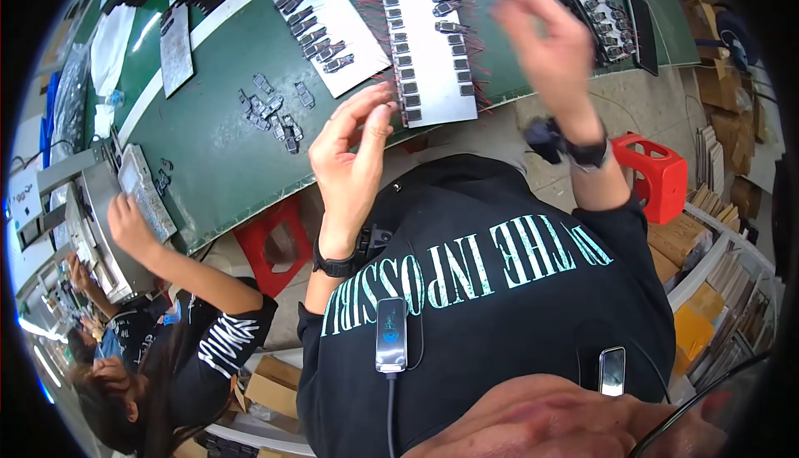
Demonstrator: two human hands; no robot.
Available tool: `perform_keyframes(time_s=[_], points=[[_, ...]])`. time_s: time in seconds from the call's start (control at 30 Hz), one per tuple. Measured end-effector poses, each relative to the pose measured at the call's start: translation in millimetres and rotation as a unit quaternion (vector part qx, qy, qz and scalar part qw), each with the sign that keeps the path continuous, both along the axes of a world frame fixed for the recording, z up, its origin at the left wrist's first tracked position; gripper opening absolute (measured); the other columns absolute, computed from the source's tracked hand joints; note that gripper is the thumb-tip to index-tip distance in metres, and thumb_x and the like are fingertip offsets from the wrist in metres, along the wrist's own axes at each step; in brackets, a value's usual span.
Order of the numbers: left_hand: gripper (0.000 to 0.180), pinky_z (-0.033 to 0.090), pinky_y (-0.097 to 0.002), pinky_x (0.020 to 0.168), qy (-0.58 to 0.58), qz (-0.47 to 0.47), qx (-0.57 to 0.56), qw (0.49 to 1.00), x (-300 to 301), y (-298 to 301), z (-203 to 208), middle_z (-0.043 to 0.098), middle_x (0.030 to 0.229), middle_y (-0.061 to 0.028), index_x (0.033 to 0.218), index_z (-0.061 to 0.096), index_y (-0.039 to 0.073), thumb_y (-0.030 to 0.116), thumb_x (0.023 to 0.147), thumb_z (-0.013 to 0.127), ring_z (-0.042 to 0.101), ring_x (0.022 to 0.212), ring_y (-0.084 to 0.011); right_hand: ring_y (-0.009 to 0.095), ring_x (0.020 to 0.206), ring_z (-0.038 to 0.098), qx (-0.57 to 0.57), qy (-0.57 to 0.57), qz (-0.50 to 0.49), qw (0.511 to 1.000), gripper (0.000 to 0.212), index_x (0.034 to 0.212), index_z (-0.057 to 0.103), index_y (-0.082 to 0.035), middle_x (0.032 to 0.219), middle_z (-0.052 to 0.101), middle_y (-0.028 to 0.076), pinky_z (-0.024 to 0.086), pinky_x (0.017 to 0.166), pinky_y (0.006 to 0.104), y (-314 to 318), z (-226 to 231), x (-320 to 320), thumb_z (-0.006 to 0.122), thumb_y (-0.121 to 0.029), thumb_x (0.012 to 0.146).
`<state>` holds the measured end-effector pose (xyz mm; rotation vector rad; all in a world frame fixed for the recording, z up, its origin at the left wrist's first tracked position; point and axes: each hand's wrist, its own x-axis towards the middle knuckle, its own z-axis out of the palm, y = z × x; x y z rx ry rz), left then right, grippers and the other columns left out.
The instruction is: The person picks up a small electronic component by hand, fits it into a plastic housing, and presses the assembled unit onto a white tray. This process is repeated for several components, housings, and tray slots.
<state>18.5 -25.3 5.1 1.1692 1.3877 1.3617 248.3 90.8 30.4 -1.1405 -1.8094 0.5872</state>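
My left hand (351, 152) is raised by the near edge of the green table (229, 154), fingers bent and thumb apart, with nothing seen in it. Just beyond its fingertips lies a white board (433, 59) carrying small black modules along both long sides, with thin red wires sticking out. My right hand (556, 54) hovers to the right of that board. Motion smears its fingers, so I cannot tell whether anything is between them. To the left, a second white board (348, 29) bears a row of similar modules. Loose dark modules (268, 108) lie in a pile on the table.
More modules (595, 4) sit in rows at the far right. A narrow grey board (176, 50) lies at the left. Red stools (653, 177) stand by the table. At the left, a co-worker's hand (133, 227) is beside a metal machine (104, 221). Shelves of boxes (703, 325) are at the right.
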Motion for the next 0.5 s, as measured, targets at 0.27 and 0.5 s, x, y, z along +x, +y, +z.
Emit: perform_keyframes(time_s=[0.27, 0.5], points=[[0.018, 0.056, -0.0250, 0.074, 0.052, 0.174, 0.044, 0.982, -59.1, 6.6, 16.0, 0.072, 0.107, -0.0103, 0.112, 0.069, -0.004, 0.007, 0.099, 0.061, 0.070, 0.092, -0.0153, 0.015, 0.070, 0.061, 0.065, 0.251, 0.374, 0.890, 0.011, 0.093, 0.070, -0.007, 0.083, 0.066, 0.000, 0.049, 0.068, 0.0332, -81.3, 103.9, 77.5, 0.061, -0.012, 0.091], [0.017, 0.056, -0.0287, 0.070, 0.244, 0.194, 0.029, 0.950, -87.6, 3.4, -1.8, 0.073, 0.102, -0.0102, 0.105, 0.072, 0.002, 0.014, 0.093, 0.070, 0.071, 0.084, -0.0192, 0.017, 0.068, 0.059, 0.001, 0.408, 0.672, 0.618, 0.013, 0.085, 0.066, -0.008, 0.076, 0.062, 0.001, 0.046, 0.068, 0.0357, -53.6, 154.8, -89.0, 0.054, -0.011, 0.090]])
